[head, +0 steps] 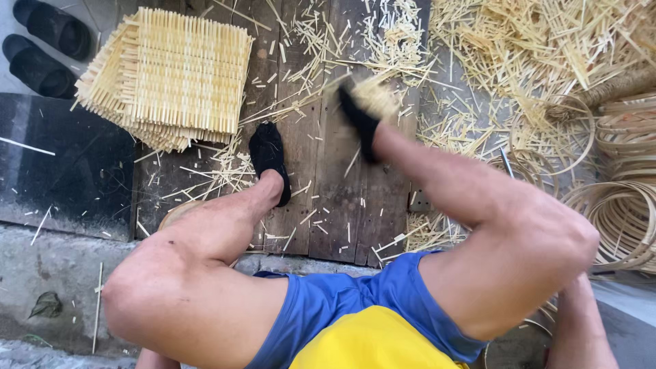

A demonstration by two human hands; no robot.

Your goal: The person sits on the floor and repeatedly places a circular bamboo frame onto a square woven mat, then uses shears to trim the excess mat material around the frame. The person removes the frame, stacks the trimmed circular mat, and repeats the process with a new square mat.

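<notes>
Looking down, neither hand shows, so I cannot tell if they grip anything. Only a right forearm (581, 328) peeks in. Nearest it sit round bamboo hoops (625, 212). Farther off, woven bamboo mats (178, 75) lie stacked by black sandals (44, 44).

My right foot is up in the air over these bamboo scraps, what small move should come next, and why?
Probably lower the right foot flat onto the wooden planks beside the left foot. It is raised and blurred, with loose bamboo offcuts heaped just to its right, so the barer boards look like steadier footing. Neither hand is in view.
</notes>
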